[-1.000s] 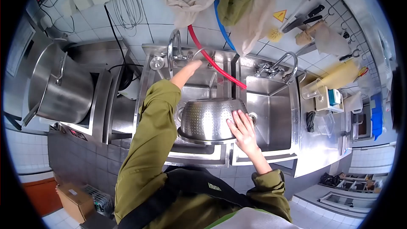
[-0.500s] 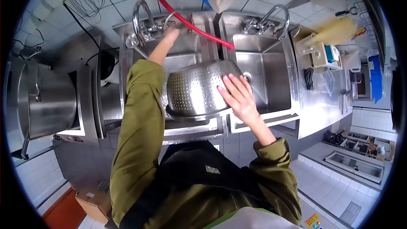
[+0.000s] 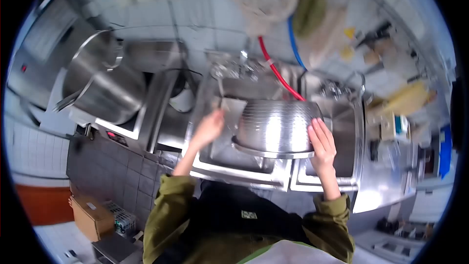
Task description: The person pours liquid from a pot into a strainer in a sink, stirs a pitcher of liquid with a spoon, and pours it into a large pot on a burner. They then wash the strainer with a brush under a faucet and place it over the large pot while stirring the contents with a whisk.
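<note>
A steel colander (image 3: 278, 124) rests over the divider side of the left sink basin (image 3: 239, 164), its perforated wall facing up and its rim towards me. My right hand (image 3: 322, 146) lies against the colander's right side with the fingers stretched out along the wall; the thumb is hidden. Over the left part of that basin, my left hand (image 3: 210, 127) is in the air, apart from the colander. Motion smears its fingers, and nothing can be made out in them. Behind the basin is the left faucet (image 3: 243, 63), blurred.
Beside the colander is the right sink basin (image 3: 342, 142). A red hose (image 3: 278, 71) hangs down behind the colander. To the left stands a large steel pot (image 3: 105, 90). A steel counter (image 3: 378, 181) is on the right, and a cardboard box (image 3: 93, 217) sits low at left.
My left hand has come off the left faucet and drawn back towards me. My right hand stays on the colander, now at its right edge. The camera view has shifted and blurred.
</note>
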`<state>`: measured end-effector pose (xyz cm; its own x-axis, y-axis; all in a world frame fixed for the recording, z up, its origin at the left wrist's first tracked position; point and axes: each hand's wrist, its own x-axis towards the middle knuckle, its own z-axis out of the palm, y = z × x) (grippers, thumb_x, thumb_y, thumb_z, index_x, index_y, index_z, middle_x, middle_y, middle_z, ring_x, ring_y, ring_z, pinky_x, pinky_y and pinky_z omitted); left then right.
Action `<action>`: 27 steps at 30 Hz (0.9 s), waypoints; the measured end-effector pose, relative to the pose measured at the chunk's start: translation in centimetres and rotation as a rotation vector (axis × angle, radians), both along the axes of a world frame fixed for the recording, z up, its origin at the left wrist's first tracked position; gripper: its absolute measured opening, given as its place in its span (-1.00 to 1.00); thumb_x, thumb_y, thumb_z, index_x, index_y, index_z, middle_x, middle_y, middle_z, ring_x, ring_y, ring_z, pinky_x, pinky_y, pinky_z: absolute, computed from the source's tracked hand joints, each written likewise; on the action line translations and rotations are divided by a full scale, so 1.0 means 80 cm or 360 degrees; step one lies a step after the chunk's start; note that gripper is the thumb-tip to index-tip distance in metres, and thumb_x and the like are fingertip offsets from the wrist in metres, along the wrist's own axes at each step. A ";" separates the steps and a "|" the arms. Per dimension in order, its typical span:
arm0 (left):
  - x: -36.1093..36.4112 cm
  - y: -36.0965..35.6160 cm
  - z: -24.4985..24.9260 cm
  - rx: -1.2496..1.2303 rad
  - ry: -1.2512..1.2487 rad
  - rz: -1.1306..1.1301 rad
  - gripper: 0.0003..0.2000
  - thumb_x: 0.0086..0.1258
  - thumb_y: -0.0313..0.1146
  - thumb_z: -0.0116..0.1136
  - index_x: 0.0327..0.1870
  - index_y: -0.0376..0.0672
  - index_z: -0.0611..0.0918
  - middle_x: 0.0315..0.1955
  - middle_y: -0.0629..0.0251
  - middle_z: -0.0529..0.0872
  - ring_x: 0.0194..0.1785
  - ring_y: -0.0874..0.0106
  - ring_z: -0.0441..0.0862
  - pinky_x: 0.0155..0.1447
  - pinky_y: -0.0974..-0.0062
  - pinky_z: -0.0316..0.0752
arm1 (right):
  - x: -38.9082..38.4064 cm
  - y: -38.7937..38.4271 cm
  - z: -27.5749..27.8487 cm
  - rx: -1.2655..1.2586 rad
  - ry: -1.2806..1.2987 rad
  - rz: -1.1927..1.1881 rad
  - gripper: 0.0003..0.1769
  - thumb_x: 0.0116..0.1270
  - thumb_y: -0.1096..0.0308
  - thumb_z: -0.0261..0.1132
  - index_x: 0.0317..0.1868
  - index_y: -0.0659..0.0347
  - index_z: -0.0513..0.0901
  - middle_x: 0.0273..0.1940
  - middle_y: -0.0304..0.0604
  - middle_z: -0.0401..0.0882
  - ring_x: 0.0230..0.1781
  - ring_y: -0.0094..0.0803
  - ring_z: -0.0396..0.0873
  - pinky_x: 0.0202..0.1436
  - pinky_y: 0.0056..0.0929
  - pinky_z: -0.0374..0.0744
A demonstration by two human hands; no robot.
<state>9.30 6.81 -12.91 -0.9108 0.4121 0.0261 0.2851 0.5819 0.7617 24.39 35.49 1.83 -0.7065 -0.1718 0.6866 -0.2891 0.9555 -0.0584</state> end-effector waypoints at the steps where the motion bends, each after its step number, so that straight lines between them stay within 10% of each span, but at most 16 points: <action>1: 0.010 -0.014 -0.010 -0.0717 0.0001 -0.0094 -0.71 0.18 -0.31 -0.06 -0.11 -0.23 0.50 -0.21 0.03 0.58 -0.09 0.15 0.53 0.00 0.26 0.41 | -0.003 -0.011 0.004 -0.0019 -0.0079 -0.0079 -0.61 -0.15 0.64 0.24 -0.19 0.26 0.58 -0.09 -0.03 0.53 -0.02 -0.14 0.48 0.01 -0.32 0.47; 2: 0.017 -0.032 -0.014 -0.1135 0.0082 -0.0340 -0.75 0.16 -0.32 -0.06 -0.17 -0.19 0.54 -0.26 0.08 0.60 -0.16 0.16 0.55 -0.06 0.21 0.42 | -0.008 -0.021 0.008 -0.0081 -0.0131 -0.0069 -0.59 -0.14 0.70 0.17 -0.18 0.30 0.57 -0.09 0.01 0.52 -0.02 -0.13 0.48 0.04 -0.31 0.45; 5: 0.044 -0.092 0.015 0.0113 0.0103 -0.0027 -0.76 0.15 -0.32 -0.03 -0.20 -0.17 0.56 -0.31 0.09 0.62 -0.24 0.09 0.56 -0.15 0.25 0.47 | -0.020 -0.057 0.028 -0.0129 -0.0200 -0.0047 -0.53 -0.15 0.77 0.10 -0.15 0.29 0.57 -0.11 0.05 0.53 -0.01 -0.12 0.48 0.07 -0.31 0.43; 11: 0.046 -0.265 0.071 -0.0108 0.0330 0.0374 -0.81 0.18 -0.40 -0.06 -0.24 -0.21 0.55 -0.35 0.08 0.61 -0.28 0.11 0.56 -0.21 0.23 0.47 | -0.014 -0.144 0.069 -0.0911 -0.0152 -0.0559 -0.48 0.00 0.77 -0.10 0.00 0.33 0.48 -0.02 -0.01 0.50 -0.02 -0.37 0.48 0.05 -0.54 0.38; 14: 0.059 -0.345 0.186 0.0593 0.0768 0.0549 -0.82 0.11 -0.54 0.10 -0.23 -0.24 0.54 -0.37 0.26 0.59 -0.35 0.43 0.57 -0.29 0.54 0.44 | -0.010 -0.155 0.060 -0.0995 0.0102 -0.0669 -0.57 0.10 0.69 -0.05 0.02 0.36 0.46 -0.03 -0.04 0.51 -0.04 -0.45 0.47 0.03 -0.58 0.35; 17: 0.023 -0.441 0.260 0.0593 0.1374 0.1414 -0.34 -0.02 -0.55 0.25 0.15 -0.27 0.20 -0.04 0.17 0.32 0.09 0.37 0.28 0.20 0.36 0.12 | -0.023 -0.202 0.078 -0.0972 0.0349 -0.0733 -0.79 0.13 0.59 0.03 -0.21 0.41 0.51 -0.32 -0.19 0.54 -0.31 -0.57 0.44 -0.20 -0.62 0.39; 21: -0.066 -0.491 0.296 0.0214 0.1114 0.0360 -0.75 0.05 -0.46 0.25 -0.27 -0.25 0.47 -0.26 0.21 0.55 -0.12 0.39 0.49 0.15 0.43 0.22 | -0.043 -0.236 0.101 -0.1286 0.0451 -0.0673 -0.96 0.11 0.56 0.08 -0.48 0.35 0.43 -0.60 -0.42 0.30 -0.55 -0.68 0.20 -0.48 -0.64 0.24; 22: -0.074 -0.476 0.305 0.0790 0.0744 0.0151 -0.86 0.13 -0.46 0.18 -0.49 -0.22 0.45 -0.53 0.35 0.53 -0.39 0.54 0.47 -0.11 0.58 0.34 | -0.056 -0.238 0.108 -0.1368 0.0451 -0.0628 -0.97 0.10 0.57 0.07 -0.44 0.35 0.45 -0.57 -0.41 0.34 -0.53 -0.68 0.23 -0.46 -0.65 0.26; 27: -0.140 -0.463 0.350 0.0872 0.0698 -0.0277 -0.80 0.16 -0.38 0.19 -0.53 -0.19 0.40 -0.59 0.48 0.37 -0.50 0.66 0.27 -0.39 0.70 0.23 | -0.146 -0.243 0.153 -0.1798 0.0449 -0.0313 -0.74 -0.01 0.63 0.04 -0.25 0.37 0.54 -0.40 -0.29 0.51 -0.41 -0.63 0.39 -0.34 -0.66 0.36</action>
<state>-1.88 -30.24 15.12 -0.6915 0.3733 0.6184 0.6851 0.0676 0.7253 12.69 16.09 14.06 -0.4519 0.7284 0.5150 -0.2805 0.4320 -0.8571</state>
